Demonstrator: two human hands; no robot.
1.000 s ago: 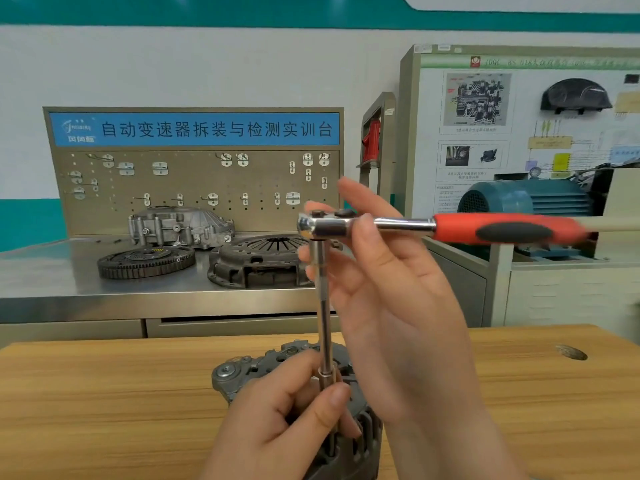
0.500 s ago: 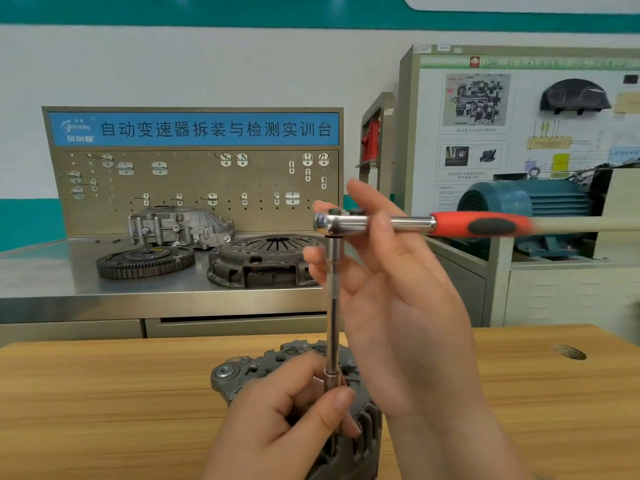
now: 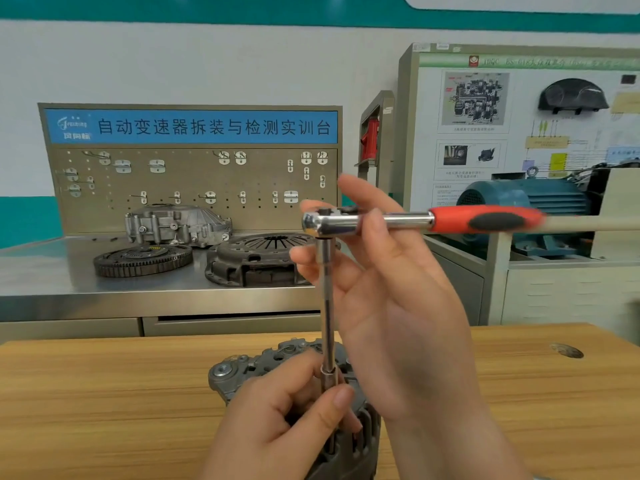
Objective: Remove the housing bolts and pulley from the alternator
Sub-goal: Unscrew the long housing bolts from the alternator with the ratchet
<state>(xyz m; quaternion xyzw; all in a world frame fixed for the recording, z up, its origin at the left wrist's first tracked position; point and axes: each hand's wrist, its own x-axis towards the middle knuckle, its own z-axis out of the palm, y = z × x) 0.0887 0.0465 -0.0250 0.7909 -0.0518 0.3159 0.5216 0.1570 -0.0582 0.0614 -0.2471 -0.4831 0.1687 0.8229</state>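
Note:
A grey alternator [image 3: 242, 372] stands on the wooden table [image 3: 104, 393], with my hands covering much of it. A chrome extension bar [image 3: 327, 306] rises upright from its top to a ratchet with a red and black handle [image 3: 485, 220] that points right. My left hand [image 3: 277, 427] pinches the socket at the bar's lower end, just above the housing. My right hand [image 3: 398, 306] holds the ratchet head, one finger crossing the front of its neck and the others behind. The bolt under the socket is hidden, and no pulley shows.
Behind the table a steel bench carries a toothed flywheel [image 3: 142, 259], a clutch cover [image 3: 256, 258] and a cast housing [image 3: 176, 225] below a pegboard. A blue motor [image 3: 526, 199] sits at the right. The tabletop has a round hole [image 3: 566, 350].
The ratchet and bar shifted slightly right, then eased back a little. The handle looks shorter, as if swung a bit. Both hands keep their grips.

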